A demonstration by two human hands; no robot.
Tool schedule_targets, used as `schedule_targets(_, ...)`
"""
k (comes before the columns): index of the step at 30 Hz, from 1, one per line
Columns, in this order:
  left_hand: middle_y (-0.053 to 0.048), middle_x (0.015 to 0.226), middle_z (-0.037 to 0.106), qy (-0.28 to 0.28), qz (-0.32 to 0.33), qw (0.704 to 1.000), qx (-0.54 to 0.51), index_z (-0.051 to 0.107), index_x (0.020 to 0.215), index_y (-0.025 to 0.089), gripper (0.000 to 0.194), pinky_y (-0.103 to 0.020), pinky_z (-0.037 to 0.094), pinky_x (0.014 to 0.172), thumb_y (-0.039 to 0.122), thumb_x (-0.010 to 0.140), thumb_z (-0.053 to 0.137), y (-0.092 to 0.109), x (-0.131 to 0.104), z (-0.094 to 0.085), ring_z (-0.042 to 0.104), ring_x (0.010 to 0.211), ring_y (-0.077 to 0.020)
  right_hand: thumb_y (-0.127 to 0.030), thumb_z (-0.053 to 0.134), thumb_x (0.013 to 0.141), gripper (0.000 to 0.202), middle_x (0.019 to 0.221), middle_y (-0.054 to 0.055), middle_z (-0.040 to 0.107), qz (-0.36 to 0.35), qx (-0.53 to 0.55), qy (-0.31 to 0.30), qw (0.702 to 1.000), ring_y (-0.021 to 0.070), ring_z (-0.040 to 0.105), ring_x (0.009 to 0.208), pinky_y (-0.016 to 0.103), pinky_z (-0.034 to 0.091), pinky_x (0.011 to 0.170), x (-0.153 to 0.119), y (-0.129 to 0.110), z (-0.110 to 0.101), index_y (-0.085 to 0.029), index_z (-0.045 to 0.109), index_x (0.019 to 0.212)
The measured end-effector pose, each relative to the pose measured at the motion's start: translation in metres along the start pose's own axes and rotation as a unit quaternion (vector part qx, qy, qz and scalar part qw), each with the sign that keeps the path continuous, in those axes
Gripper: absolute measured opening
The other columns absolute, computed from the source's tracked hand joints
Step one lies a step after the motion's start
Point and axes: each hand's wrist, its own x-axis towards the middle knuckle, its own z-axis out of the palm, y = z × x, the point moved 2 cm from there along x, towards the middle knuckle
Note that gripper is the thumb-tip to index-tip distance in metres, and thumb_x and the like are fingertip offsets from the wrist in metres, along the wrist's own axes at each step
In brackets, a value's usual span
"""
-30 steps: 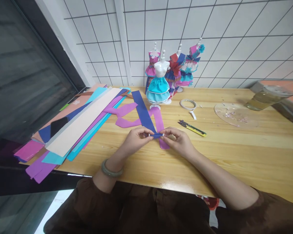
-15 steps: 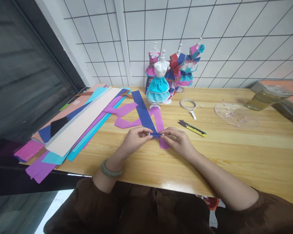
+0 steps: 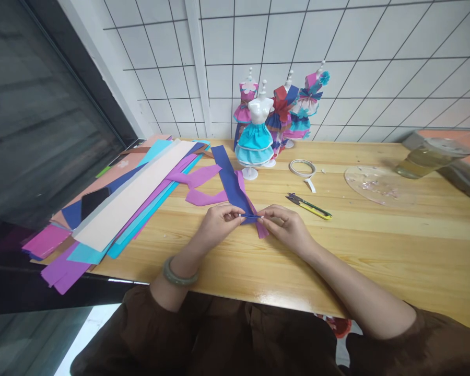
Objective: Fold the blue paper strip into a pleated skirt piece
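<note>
Between my two hands, a blue fabric strip (image 3: 234, 180) is pinched at its near end, which looks folded over into a narrow edge. My left hand (image 3: 218, 223) is closed, thumb and fingertips on the left of that fold. On its right side my right hand (image 3: 284, 225) pinches the same fold. A purple strip (image 3: 263, 230) runs beneath the fold and beside the blue one, twisted narrow. Left of the blue strip lie cut purple pieces (image 3: 207, 198). Yellow-handled thread snips (image 3: 308, 206) rest on the wood beyond my right hand.
Small dress forms stand by the wall, the nearest in a turquoise tiered skirt (image 3: 254, 143). A tape roll (image 3: 302, 167), a clear disc with small bits (image 3: 376, 184) and a cup (image 3: 426, 159) are rightward. Fabric sheets (image 3: 129, 196) with a phone (image 3: 95, 202) fill the table's left.
The purple strip under the fold has turned from lying flat and wide to twisted and narrow, shifting slightly left. Both hands keep their pinch in nearly the same place.
</note>
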Motion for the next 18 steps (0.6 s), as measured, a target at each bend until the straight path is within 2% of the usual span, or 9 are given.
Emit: schedule_targets(18,-0.004,0.076,0.061,0.001,0.042,0.999,0.008,0.065,0.077,0.016,0.013,-0.024,0.044,0.064,0.024,0.073,0.056,0.0048,0.0007,-0.002,0.056,0.07,-0.0127,-0.026,0.054,0.079,0.013,0.08,0.006,0.063,-0.004,0.002,0.002,1.0,0.0173,0.059,0.076,0.031,0.046,0.072,0.0004,-0.0014,-0.001,-0.019,0.064,0.083)
